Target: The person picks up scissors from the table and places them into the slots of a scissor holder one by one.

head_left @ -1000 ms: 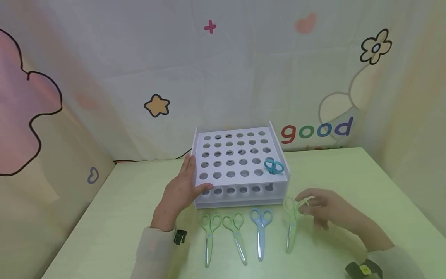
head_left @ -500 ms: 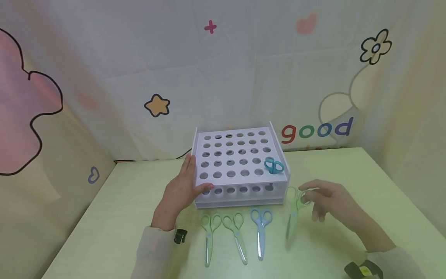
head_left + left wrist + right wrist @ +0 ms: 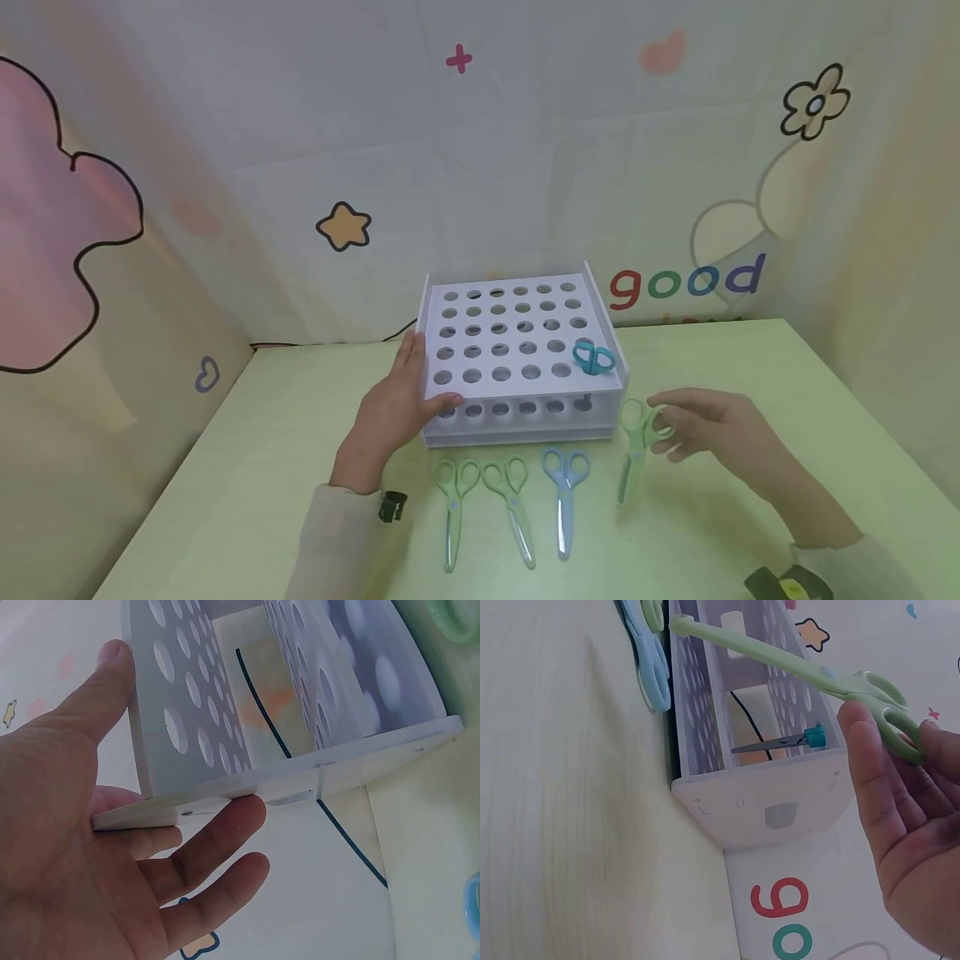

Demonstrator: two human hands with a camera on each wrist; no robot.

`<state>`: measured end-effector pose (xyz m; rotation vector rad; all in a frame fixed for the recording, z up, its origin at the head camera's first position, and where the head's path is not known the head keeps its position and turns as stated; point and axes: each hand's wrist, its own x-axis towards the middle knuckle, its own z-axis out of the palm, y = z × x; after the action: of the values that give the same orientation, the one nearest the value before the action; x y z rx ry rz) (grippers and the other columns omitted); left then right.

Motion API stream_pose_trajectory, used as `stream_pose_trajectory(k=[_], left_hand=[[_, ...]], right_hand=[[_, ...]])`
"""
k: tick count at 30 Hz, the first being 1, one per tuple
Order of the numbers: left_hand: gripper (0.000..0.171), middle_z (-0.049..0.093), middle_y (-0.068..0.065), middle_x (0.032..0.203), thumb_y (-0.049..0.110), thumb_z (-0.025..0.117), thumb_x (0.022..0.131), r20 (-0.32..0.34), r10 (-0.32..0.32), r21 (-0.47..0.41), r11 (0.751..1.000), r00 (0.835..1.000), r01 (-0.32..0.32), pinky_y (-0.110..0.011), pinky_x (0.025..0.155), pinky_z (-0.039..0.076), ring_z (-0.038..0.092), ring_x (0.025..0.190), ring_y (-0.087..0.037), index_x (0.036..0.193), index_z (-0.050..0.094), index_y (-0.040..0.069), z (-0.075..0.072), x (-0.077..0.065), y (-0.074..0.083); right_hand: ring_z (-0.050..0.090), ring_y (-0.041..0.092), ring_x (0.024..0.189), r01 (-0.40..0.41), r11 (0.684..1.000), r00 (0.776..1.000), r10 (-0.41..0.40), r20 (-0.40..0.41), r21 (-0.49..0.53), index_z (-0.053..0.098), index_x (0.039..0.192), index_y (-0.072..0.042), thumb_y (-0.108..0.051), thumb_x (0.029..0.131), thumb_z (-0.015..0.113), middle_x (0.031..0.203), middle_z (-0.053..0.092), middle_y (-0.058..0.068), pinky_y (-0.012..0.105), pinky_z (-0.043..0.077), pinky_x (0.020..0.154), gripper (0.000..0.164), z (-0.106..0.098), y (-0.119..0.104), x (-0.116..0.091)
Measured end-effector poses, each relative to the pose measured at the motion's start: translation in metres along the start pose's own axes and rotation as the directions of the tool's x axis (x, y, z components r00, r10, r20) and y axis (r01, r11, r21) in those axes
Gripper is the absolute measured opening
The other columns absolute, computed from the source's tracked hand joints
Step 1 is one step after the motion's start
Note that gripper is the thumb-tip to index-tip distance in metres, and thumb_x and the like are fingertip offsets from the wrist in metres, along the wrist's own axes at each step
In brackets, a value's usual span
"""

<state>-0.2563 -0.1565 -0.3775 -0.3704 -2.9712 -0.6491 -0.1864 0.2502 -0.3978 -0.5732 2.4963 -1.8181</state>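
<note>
My left hand [image 3: 390, 408] holds the white rack [image 3: 498, 343] at its left side. In the left wrist view, the thumb [image 3: 112, 675] lies along the holed board and curled fingers touch the side panel. A pair of light green scissors [image 3: 633, 442] hangs blades down from my right hand [image 3: 712, 425], which pinches one handle loop just right of the rack. Its blade tips appear just above the table. Teal-handled scissors [image 3: 594, 357] stand in a front right hole, their blade [image 3: 772, 745] showing inside the rack.
On the table [image 3: 225, 500] before the rack lie two more light green scissors, the left pair [image 3: 453, 508] and the middle pair [image 3: 513, 504], plus a blue pair [image 3: 564, 500]. A printed curtain [image 3: 480, 167] hangs behind the table.
My right hand has raised the light green scissors off the table and drawn them a little away, toward the rack's right side. The left hand keeps its hold on the rack.
</note>
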Motion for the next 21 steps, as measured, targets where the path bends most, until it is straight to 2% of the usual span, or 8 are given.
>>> stream_pose_trajectory(k=[8, 21], left_hand=[[0.112, 0.002, -0.012, 0.169, 0.052, 0.075, 0.088, 0.006, -0.012, -0.004, 1.0, 1.0, 0.012, -0.034, 0.065, 0.045, 0.06, 0.094, -0.028, 0.162, 0.007, 0.004, 0.0, 0.0, 0.001], [0.112, 0.003, -0.012, 0.169, 0.053, 0.074, 0.088, 0.01, -0.019, 0.002, 1.0, 1.0, 0.019, -0.035, 0.067, 0.046, 0.06, 0.097, -0.029, 0.162, 0.007, 0.005, 0.001, 0.002, 0.001]], right_hand=[[0.074, 0.027, 0.081, 0.012, 1.0, 1.0, -0.012, -0.018, 0.0, 0.062, 0.123, 0.012, -0.006, 0.104, 0.055, 0.099, 0.075, 0.007, 0.037, 0.058, 0.068, 0.026, 0.002, -0.008, 0.0], [0.074, 0.026, 0.083, -0.009, 0.999, 0.999, 0.007, -0.044, -0.048, 0.065, 0.121, 0.008, -0.012, 0.104, 0.058, 0.101, 0.075, 0.01, 0.038, 0.058, 0.071, 0.027, 0.004, -0.022, 0.004]])
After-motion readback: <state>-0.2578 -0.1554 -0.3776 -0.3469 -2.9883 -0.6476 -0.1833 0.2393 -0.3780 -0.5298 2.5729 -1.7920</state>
